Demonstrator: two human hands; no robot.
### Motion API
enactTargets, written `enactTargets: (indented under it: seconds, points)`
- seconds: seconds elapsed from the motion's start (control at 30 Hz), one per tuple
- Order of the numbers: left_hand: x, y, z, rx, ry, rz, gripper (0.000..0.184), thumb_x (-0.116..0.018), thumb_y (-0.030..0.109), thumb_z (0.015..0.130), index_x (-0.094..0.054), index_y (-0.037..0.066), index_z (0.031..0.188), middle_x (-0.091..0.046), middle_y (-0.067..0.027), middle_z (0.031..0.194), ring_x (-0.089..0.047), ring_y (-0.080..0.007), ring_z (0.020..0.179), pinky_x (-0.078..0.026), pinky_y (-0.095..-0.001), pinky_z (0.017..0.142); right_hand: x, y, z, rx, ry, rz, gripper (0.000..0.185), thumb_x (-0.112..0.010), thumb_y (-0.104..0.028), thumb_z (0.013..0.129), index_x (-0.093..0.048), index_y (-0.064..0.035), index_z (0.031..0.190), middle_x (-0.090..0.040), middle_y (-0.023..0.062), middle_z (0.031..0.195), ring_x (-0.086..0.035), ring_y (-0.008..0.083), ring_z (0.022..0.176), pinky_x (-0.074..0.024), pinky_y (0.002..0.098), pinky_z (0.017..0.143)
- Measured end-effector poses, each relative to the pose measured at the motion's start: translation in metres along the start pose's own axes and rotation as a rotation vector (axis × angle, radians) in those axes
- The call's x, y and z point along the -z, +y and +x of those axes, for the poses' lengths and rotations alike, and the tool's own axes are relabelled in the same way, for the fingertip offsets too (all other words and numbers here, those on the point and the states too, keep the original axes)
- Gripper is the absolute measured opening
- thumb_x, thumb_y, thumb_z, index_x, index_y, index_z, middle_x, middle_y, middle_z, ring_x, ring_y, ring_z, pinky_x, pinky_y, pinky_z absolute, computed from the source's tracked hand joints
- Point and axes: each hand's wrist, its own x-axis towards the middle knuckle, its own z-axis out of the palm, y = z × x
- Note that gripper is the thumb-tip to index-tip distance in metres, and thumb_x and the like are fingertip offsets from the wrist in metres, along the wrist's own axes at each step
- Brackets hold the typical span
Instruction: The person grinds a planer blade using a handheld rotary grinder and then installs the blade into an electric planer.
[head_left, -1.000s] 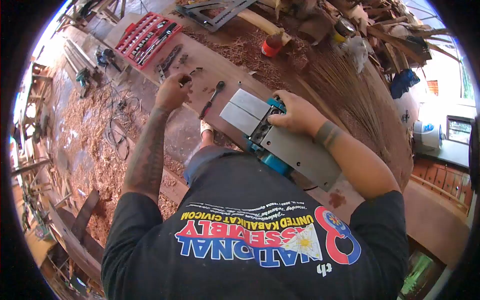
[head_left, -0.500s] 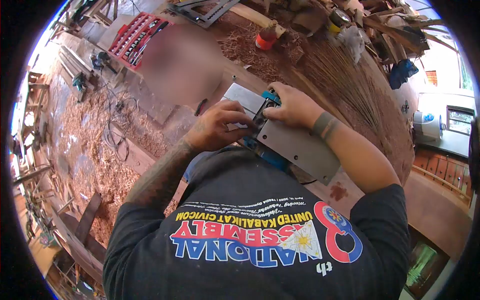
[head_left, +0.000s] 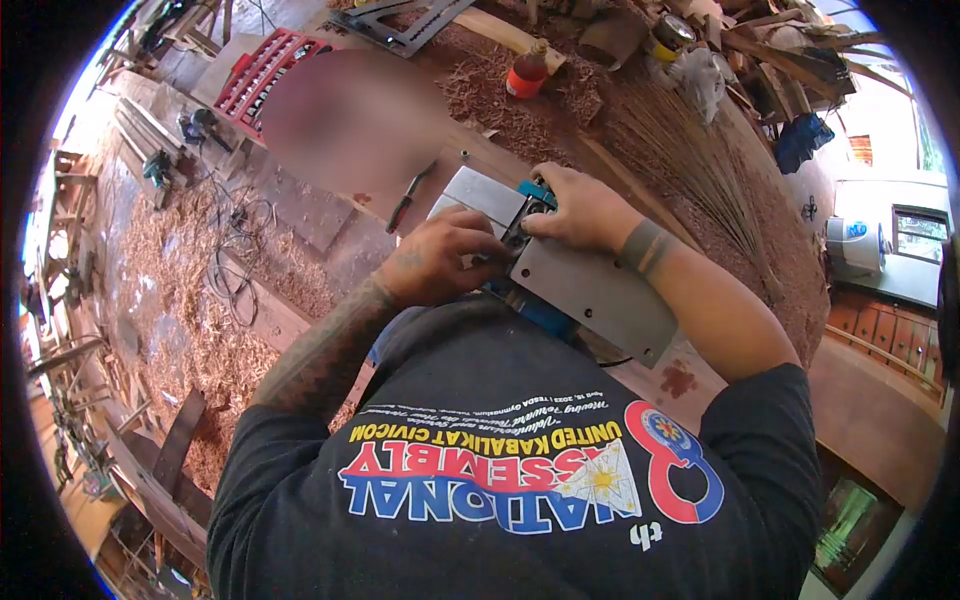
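Note:
An electric planer [head_left: 595, 300] with a grey metal base and blue body lies base-up on the wooden board, close to my torso. My right hand [head_left: 575, 208] grips its far edge beside the blade slot, thumb on the metal. At the near side of the slot, my left hand [head_left: 445, 255] has its fingers pinched together; what they hold, if anything, is hidden. A ratchet wrench [head_left: 402, 208] with a dark and red handle rests on the board left of the planer's silver front plate [head_left: 475, 198].
Beyond the board's left part is a red socket set [head_left: 262, 80], partly behind a blurred patch. A metal square [head_left: 410, 25] and a red-labelled bottle [head_left: 527, 75] lie farther off. Wood shavings [head_left: 160, 270] and a cable [head_left: 232, 255] cover the ground at left.
My left hand has moved from the small parts near the socket set to the planer's blade slot. My right hand stays on the planer. A blurred patch now covers part of the board.

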Motion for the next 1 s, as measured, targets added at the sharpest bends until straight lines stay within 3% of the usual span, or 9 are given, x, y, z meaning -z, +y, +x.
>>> enactTargets:
  seconds: [0.23,0.53,0.63,0.73,0.83,1.0]
  points:
    - [0.000,-0.001,0.002,0.019,-0.047,0.040,0.016,-0.080,0.020,0.092,-0.083,0.014,0.107,-0.070,-0.0089,0.102,-0.069,-0.0320,0.106,-0.057,-0.0448,0.095,0.004,-0.004,-0.001,-0.022,-0.033,0.016,0.076,-0.080,-0.045,0.084,-0.060,0.0020,0.140,-0.068,0.0306,0.133,-0.066,0.0451,0.126,-0.0523,0.0495,0.108]
    - [0.001,-0.003,0.005,-0.058,-0.038,0.047,0.021,-0.087,0.017,0.089,-0.082,0.010,0.108,-0.068,-0.0109,0.101,-0.069,-0.0322,0.096,-0.057,-0.0445,0.086,0.000,0.001,0.000,0.015,-0.008,0.009,0.077,-0.080,-0.044,0.084,-0.059,0.0031,0.141,-0.067,0.0315,0.137,-0.066,0.0459,0.127,-0.0518,0.0498,0.110]
    - [-0.002,-0.006,0.005,-0.075,-0.025,0.043,0.024,-0.089,0.018,0.087,-0.081,0.010,0.107,-0.068,-0.0102,0.101,-0.069,-0.0309,0.095,-0.058,-0.0432,0.084,-0.005,0.006,0.001,0.062,0.063,0.022,0.067,-0.078,-0.048,0.083,-0.062,0.0043,0.123,-0.071,0.0316,0.125,-0.069,0.0482,0.118,-0.0543,0.0518,0.102]
    - [-0.005,-0.005,0.006,-0.005,0.006,-0.028,0.026,-0.092,0.017,0.084,-0.080,0.009,0.105,-0.068,-0.0095,0.101,-0.070,-0.0291,0.096,-0.059,-0.0415,0.083,-0.003,0.004,0.000,0.051,0.049,0.037,0.067,-0.078,-0.048,0.084,-0.062,0.0042,0.124,-0.071,0.0315,0.126,-0.069,0.0484,0.119,-0.0543,0.0516,0.103]
    - [0.000,0.001,0.007,0.157,-0.028,-0.064,0.017,-0.087,0.022,0.087,-0.082,0.011,0.100,-0.071,-0.0097,0.102,-0.072,-0.0309,0.098,-0.059,-0.0434,0.087,0.005,-0.006,-0.003,-0.011,-0.014,0.023,0.075,-0.080,-0.043,0.084,-0.061,0.0026,0.140,-0.067,0.0313,0.137,-0.066,0.0456,0.128,-0.0517,0.0494,0.110]
    - [-0.001,-0.004,0.007,0.085,-0.036,-0.085,0.026,-0.095,0.017,0.081,-0.083,0.011,0.103,-0.068,-0.0088,0.103,-0.070,-0.0273,0.095,-0.059,-0.0393,0.084,0.000,0.000,-0.001,0.002,0.009,0.021,0.074,-0.079,-0.044,0.084,-0.061,0.0017,0.139,-0.068,0.0306,0.136,-0.066,0.0454,0.128,-0.0515,0.0499,0.110]
